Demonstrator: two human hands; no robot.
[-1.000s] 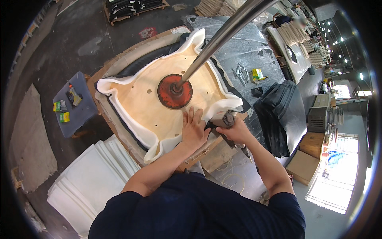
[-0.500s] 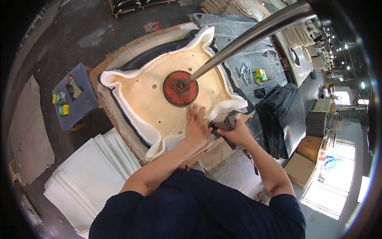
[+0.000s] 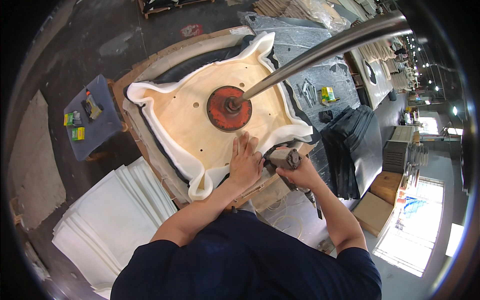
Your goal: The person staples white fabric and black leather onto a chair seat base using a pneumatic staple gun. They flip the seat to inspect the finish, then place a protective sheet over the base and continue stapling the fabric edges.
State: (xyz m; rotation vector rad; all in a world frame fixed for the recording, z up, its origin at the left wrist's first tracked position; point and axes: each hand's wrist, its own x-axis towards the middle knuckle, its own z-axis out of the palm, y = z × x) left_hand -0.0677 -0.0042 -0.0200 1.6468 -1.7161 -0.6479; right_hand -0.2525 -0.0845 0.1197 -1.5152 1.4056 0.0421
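Two hands crowd the near edge of the seat board

Both hands work just this side of the red round plate [image 3: 229, 108]. Left hand [image 3: 245, 165] lies flat on the plywood seat board [image 3: 192, 122], fingers [image 3: 243, 146] together, pointing at the plate. Right hand [image 3: 299, 175] is wrapped around a pneumatic staple gun [image 3: 285, 158], nose touching the white foam edge [image 3: 212, 177] beside the left hand. Steel pole [image 3: 320, 52] slants away overhead; white foam sheets [image 3: 107, 215] lie stacked well left

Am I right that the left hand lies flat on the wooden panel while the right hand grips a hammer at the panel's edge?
Not quite: in the head view the right hand grips a pneumatic stapler, not a hammer. The left hand does lie flat on the wooden panel.
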